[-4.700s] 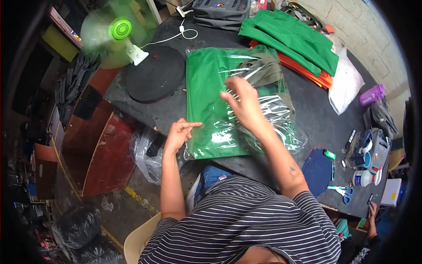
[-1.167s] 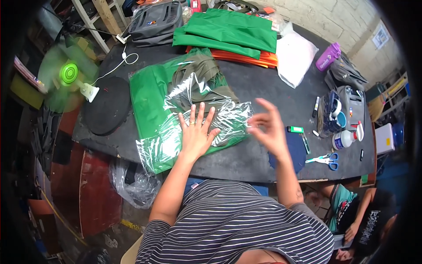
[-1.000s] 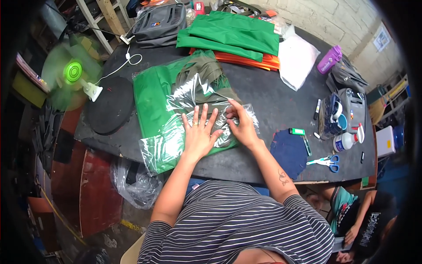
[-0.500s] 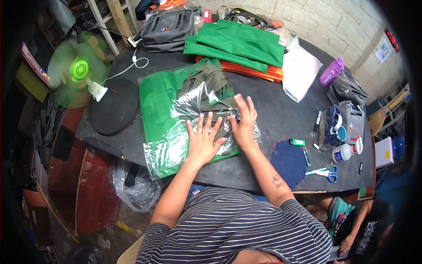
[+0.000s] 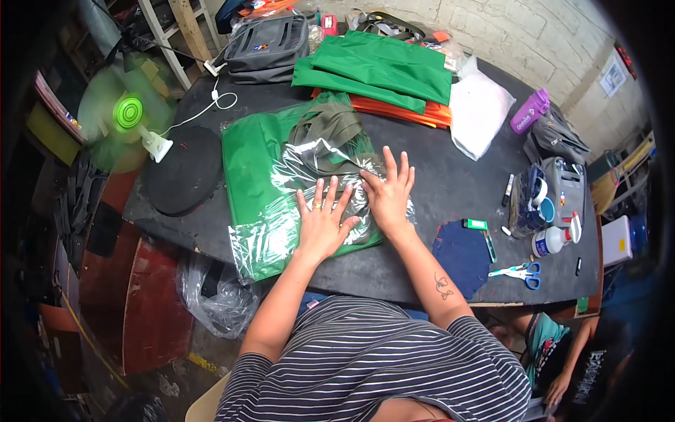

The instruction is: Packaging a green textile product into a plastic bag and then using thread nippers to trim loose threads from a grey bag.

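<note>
The green garment [image 5: 256, 165] already sits inside its clear plastic bag [image 5: 281, 232], lying flat near the front edge of the dark desk [image 5: 436, 179], with an olive strap or trim bunched at the bag's far end [image 5: 330, 130]. Judging from how things lie, the bagging itself looks done and the flattening is in hand: the plastic is wrinkled and glossy under the palms, and the bag's near corner hangs loose at the desk edge, so smoothing and closing appear to be left. The left hand [image 5: 322, 225] lies palm down on the bag, fingers spread wide, gripping nothing. The right hand [image 5: 387, 193] rests just beside it, also flat and splayed, pressing the plastic at the bag's right edge. Further back lie a stack of folded green and orange cloth [image 5: 380, 70] and a grey bag [image 5: 271, 46]; a small green fan [image 5: 130, 116] stands at the left.
</note>
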A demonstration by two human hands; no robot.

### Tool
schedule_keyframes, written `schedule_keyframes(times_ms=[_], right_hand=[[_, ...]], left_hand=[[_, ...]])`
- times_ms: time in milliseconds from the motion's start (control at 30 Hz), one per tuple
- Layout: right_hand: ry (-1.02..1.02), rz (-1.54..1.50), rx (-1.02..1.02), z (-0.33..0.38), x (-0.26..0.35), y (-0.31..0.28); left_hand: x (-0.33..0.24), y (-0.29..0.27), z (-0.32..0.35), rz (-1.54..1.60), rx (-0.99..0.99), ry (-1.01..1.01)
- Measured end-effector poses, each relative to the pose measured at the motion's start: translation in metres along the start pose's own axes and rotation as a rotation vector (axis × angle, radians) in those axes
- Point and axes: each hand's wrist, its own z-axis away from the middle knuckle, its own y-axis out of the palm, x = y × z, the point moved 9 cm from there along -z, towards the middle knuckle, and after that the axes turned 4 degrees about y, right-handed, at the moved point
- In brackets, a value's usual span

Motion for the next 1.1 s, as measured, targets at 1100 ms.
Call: schedule_keyframes(times_ms=[1100], right_hand=[[1.246,-0.495,-0.094,0.074,-0.535,-0.216]], left_hand=[[0.19,-0.029,0.152,0.286,-0.14,-0.771]])
